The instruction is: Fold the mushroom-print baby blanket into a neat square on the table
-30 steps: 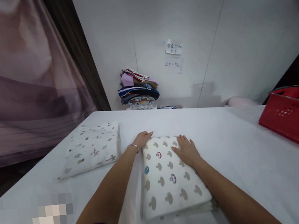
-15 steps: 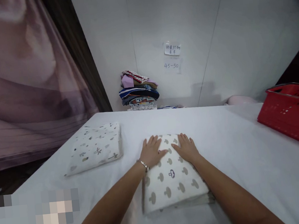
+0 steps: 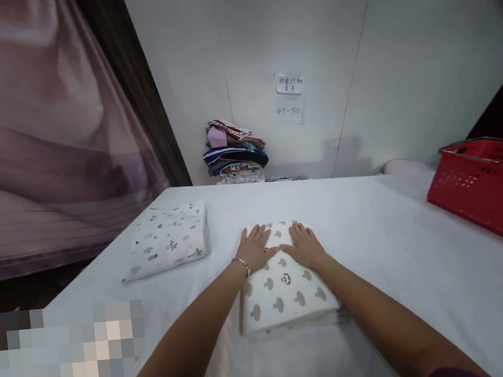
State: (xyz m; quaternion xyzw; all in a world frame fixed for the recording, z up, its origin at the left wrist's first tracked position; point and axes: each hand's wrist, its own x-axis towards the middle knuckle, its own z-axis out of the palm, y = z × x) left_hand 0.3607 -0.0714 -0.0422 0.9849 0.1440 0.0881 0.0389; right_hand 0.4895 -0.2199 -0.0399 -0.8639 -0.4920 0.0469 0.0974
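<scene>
A folded white cloth with a mushroom print (image 3: pixel 284 295) lies on the white table (image 3: pixel 386 246) in front of me. My left hand (image 3: pixel 256 248) rests flat on its far left part, fingers spread, with a bracelet at the wrist. My right hand (image 3: pixel 302 246) lies flat beside it on the far right part of the cloth, fingers stretched out. The two thumbs nearly touch. Neither hand holds anything.
A second folded white cloth with small prints (image 3: pixel 167 239) lies to the left. A red basket (image 3: pixel 487 189) stands at the right edge. A stack of folded coloured clothes (image 3: pixel 234 153) sits against the back wall under paper notes (image 3: pixel 289 84). A pink curtain (image 3: pixel 37 132) hangs left.
My left hand has moved from the cloth's far left edge onto its top, beside the right hand. Both hands have since drawn closer together.
</scene>
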